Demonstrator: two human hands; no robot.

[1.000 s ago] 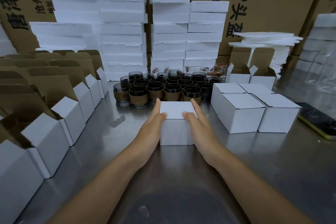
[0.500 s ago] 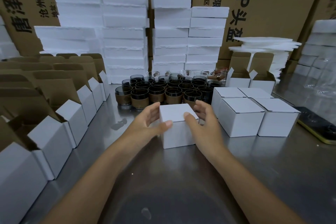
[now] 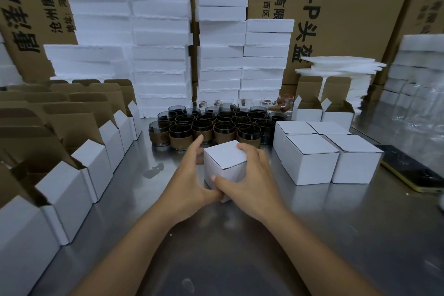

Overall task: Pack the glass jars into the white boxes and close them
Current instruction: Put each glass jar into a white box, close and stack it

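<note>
A closed white box (image 3: pixel 225 163) sits tilted, turned corner-on, in the middle of the steel table (image 3: pixel 312 235). My left hand (image 3: pixel 189 175) holds its left side, with the thumb under the near corner. My right hand (image 3: pixel 249 175) grips its right side, fingers curled over the top edge and thumb on the front face. Behind the box stands a cluster of several dark glass jars (image 3: pixel 216 125) with brown sleeves. A group of closed white boxes (image 3: pixel 324 151) stands to the right.
A row of open white boxes (image 3: pixel 79 170) with brown flaps runs along the left. Two open boxes (image 3: pixel 324 110) stand at the back right. Stacks of white foam (image 3: pixel 163 55) and brown cartons rise behind. A phone (image 3: pixel 413 173) lies at the right edge.
The box has been turned from square-on to corner-on and tilted. Both hands shifted from lying flat along its sides to holding it around the near corner.
</note>
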